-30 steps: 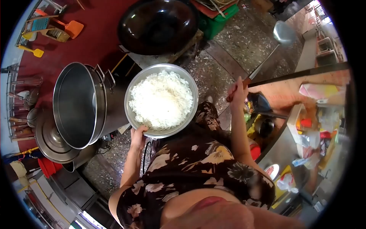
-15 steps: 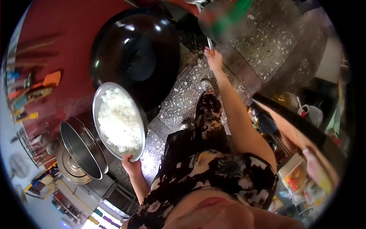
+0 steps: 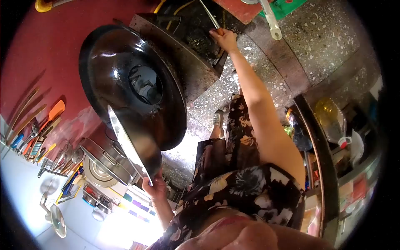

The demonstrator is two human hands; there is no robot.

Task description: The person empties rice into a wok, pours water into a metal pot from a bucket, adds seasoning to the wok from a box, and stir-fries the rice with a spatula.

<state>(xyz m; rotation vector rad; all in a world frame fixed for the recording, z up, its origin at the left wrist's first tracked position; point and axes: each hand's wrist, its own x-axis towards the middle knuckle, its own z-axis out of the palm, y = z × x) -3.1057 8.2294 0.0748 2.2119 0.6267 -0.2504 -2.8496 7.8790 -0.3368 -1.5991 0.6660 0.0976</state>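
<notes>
My left hand grips the rim of a metal basin, tilted nearly on edge beside and partly over the near rim of a big dark wok. Only a thin pale strip of the basin's inside shows, so its contents are mostly hidden. A pool of dark, shiny liquid lies at the wok's bottom. At the upper middle, my right hand is closed around the wooden end of a long-handled metal utensil, whose head is out of view.
A metal utensil handle sticks out near a green item at the top. Left of the wok, spatulas and other tools hang by the red wall. A large steel pot stands below them. Shelving with bags is at right.
The basin has turned from showing its heaped white, rice-like food to standing almost edge-on. My right hand has moved up and left with the utensil. The whole view has shifted.
</notes>
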